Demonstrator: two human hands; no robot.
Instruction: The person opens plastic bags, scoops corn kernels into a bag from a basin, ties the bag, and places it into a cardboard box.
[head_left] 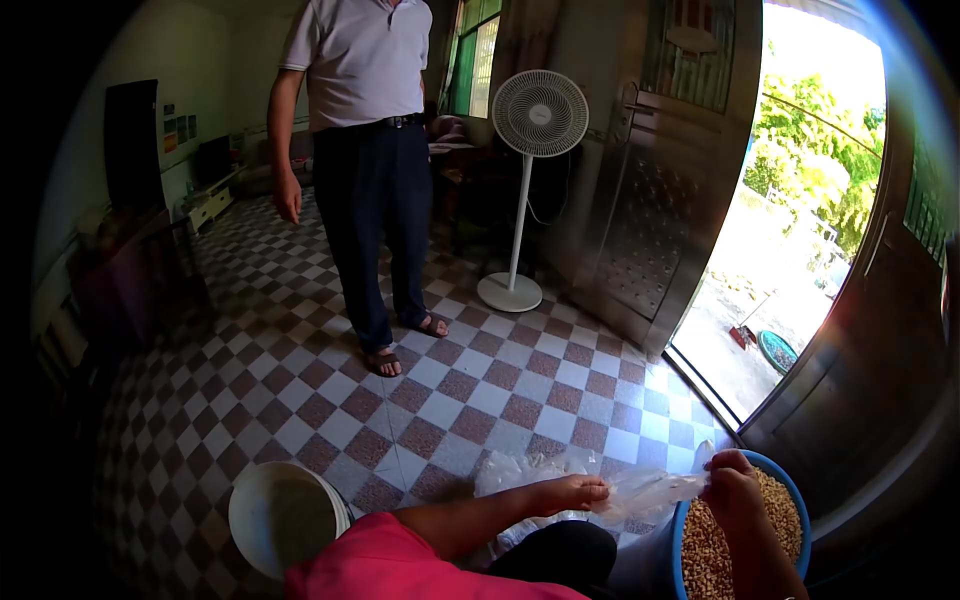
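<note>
A clear plastic bag (650, 492) is stretched between my two hands near the bottom right. My left hand (575, 494) pinches one side of it. My right hand (732, 485) grips the other side, above the rim of a blue bucket (797, 490). Light brown kernels or nuts (778, 512) fill this bucket; their exact kind is too small to tell. More crumpled clear plastic (515, 472) lies on the floor behind my left forearm.
A pale bucket (290, 515) stands on the checkered floor (430, 400) at lower left. Ahead, a person (370, 130) in dark trousers and sandals stands facing me. A white standing fan (540, 113) is beside the open door (660, 190). Outside lies a green round basket (777, 352).
</note>
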